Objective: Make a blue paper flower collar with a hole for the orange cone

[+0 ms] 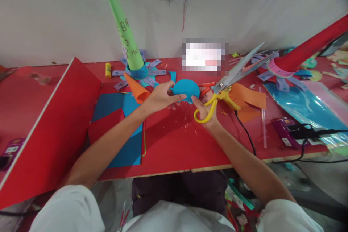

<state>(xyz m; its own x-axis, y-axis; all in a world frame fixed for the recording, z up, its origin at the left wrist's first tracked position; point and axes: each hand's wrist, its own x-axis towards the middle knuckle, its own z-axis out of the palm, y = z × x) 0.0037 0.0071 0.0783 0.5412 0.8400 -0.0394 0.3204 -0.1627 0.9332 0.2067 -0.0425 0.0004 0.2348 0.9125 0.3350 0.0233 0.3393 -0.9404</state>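
A round blue paper piece (186, 89) is held above the red table between my two hands. My left hand (162, 96) pinches its left edge, thumb across the front and fingers partly behind. My right hand (208, 110) has its thumb on the lower right edge of the paper. That same hand also carries large scissors (221, 86) with yellow handles; their blades are spread and point up to the right, away from the paper. Beside my left wrist lies an orange paper cone (137, 90). Orange paper pieces (246, 99) lie right of my right hand.
A green paper tower (126, 30) stands behind, near a yellow glue stick (108, 70). A red paper cone (312, 45) leans at right. An upright red board (54, 123) borders the left. Blue sheets (130, 152) lie beneath my left forearm. Black cords (246, 132) cross the right side.
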